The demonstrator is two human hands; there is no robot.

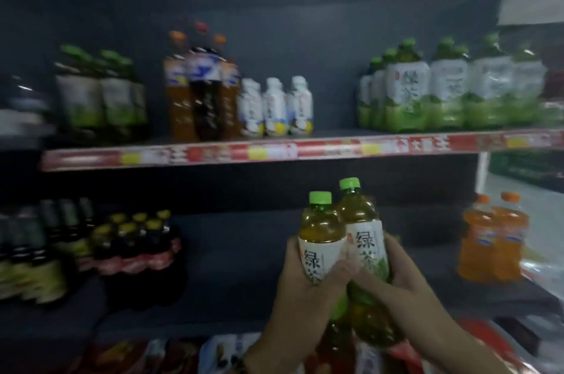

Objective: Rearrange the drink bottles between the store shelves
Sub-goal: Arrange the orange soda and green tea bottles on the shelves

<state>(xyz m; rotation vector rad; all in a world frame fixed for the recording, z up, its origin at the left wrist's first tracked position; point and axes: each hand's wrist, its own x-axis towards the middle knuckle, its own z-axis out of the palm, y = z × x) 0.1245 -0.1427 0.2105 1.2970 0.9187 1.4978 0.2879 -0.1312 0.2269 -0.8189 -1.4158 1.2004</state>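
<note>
Two green-capped green tea bottles with white labels are held side by side in front of the lower shelf (pixel 250 254). My left hand (pixel 300 285) grips the left bottle (pixel 320 227) round its label. My right hand (pixel 406 276) grips the right bottle (pixel 361 221), which stands a little higher. Both bottles are roughly upright, touching each other. More green tea bottles of the same kind (pixel 442 89) stand in a row on the upper shelf (pixel 213 154) at the right.
The upper shelf also holds dark and amber tall bottles (pixel 201 89), small white bottles (pixel 274 108) and green-labelled bottles (pixel 97 95) at left. The lower shelf has dark yellow-capped bottles (pixel 134 239) at left and orange drink bottles (pixel 494 239) at right. The view is blurred.
</note>
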